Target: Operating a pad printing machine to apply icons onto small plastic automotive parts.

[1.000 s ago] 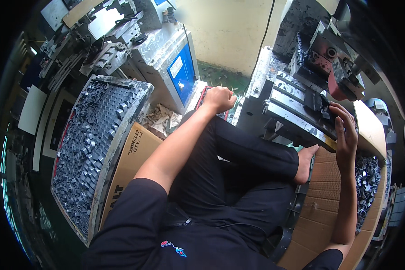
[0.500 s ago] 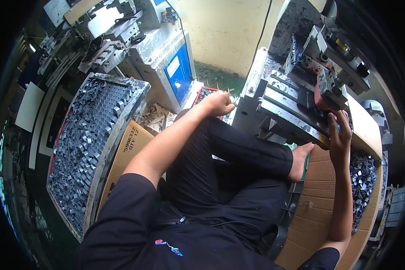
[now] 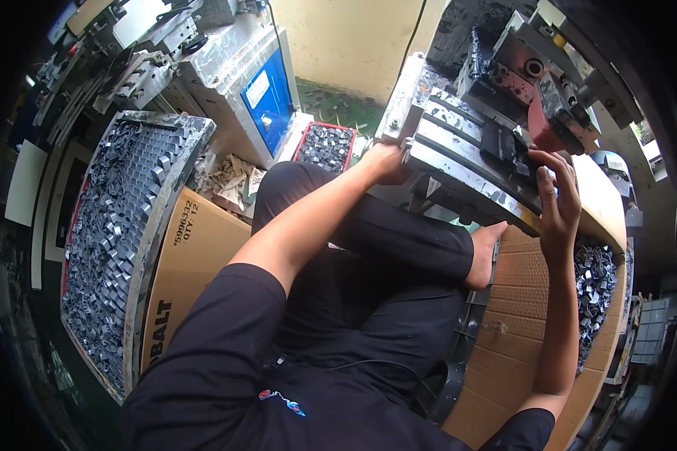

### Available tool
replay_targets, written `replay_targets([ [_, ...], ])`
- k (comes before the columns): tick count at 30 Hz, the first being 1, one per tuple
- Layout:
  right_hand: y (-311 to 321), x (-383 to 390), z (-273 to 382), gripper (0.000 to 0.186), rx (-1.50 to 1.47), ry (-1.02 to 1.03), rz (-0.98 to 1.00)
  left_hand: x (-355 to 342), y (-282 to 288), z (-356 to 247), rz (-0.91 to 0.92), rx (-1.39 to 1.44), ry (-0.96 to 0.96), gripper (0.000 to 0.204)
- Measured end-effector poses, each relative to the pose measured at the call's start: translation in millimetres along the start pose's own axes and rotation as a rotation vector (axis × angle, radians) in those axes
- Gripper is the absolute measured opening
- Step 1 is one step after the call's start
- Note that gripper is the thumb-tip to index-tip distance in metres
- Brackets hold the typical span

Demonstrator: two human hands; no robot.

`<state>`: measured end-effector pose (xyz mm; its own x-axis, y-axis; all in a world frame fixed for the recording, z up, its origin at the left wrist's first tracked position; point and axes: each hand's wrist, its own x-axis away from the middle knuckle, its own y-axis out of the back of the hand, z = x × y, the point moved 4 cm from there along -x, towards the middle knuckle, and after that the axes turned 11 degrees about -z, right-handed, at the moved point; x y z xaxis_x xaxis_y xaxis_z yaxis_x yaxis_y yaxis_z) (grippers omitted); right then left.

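My left hand [image 3: 387, 161] is curled closed at the front left corner of a metal machine bed [image 3: 459, 167]. Whatever its fingers may hold is hidden. My right hand [image 3: 557, 197] is raised at the right end of the bed, fingers stretched and apart, with fingertips by a black fixture [image 3: 508, 154]. Just above those fingertips hangs a red block [image 3: 540, 124] on the machine head. I cannot make out any part in the right fingers.
A large tray [image 3: 132, 308] of small grey metal pieces leans at left beside a cardboard box [image 3: 203, 229]. A red bin [image 3: 351, 150] of similar pieces stands beyond my knee. At right, a cardboard carton [image 3: 504, 323] borders more small pieces [image 3: 593, 293]. A blue-fronted cabinet [image 3: 267, 101] stands behind.
My left hand has moved from above my knee to the machine bed's corner. My right hand stays by the fixture, its fingers slightly shifted. The whole view has shifted a little.
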<state>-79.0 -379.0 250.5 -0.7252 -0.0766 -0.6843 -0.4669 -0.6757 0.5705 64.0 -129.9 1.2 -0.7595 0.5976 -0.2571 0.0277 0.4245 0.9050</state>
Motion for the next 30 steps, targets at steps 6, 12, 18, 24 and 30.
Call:
replay_targets([
  [6, -7, -3, -6, 0.025, -0.067, -0.062, 0.006, -4, -27, 23, -0.018, 0.034, 0.015, 0.027],
  [12, -5, -1, -13, 0.026, -0.074, -0.038, -0.014, -8, -38, 29, -0.085, 0.031, 0.010, 0.026],
  [18, -5, 1, -10, 0.026, -0.055, -0.032, -0.017, -17, -40, 27, -0.175, 0.009, 0.007, 0.027],
  [24, -7, 0, -6, 0.026, -0.053, -0.036, -0.021, -15, -36, 31, -0.272, -0.024, 0.011, 0.027],
  [30, -5, 2, -7, 0.025, -0.049, -0.059, -0.009, -13, -38, 27, -0.369, -0.052, 0.005, 0.028],
])
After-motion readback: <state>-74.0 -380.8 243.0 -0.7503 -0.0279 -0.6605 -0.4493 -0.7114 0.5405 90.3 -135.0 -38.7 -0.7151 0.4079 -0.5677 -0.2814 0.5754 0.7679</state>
